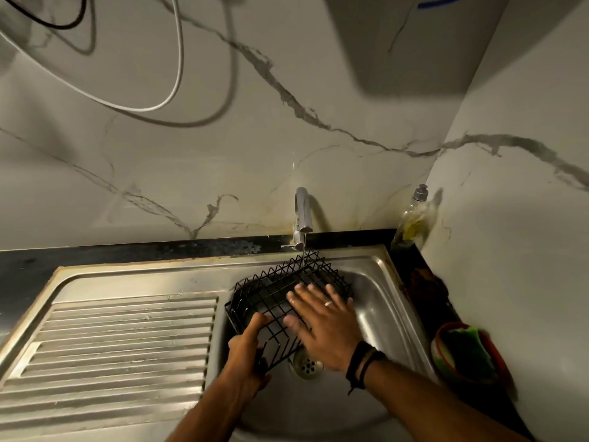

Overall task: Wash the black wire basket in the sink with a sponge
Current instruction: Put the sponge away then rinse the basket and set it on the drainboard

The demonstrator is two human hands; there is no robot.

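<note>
The black wire basket [271, 291] is tilted in the steel sink [379, 282], its far end under a thin stream of water from the tap [302, 212]. My left hand [247, 349] grips the basket's near corner, fingers curled round the wires. Spread flat with straight fingers, my right hand [325, 323] presses on the basket's right side; it holds no sponge. A green and yellow sponge [468, 349] lies in a red-rimmed bowl [441, 333] on the counter to the right of the sink.
A ribbed steel drainboard [121, 339] stretches to the left of the basin. The drain [307, 366] shows below the basket. A dish soap bottle [411, 218] stands in the back right corner by the marble wall. Cables hang on the wall above.
</note>
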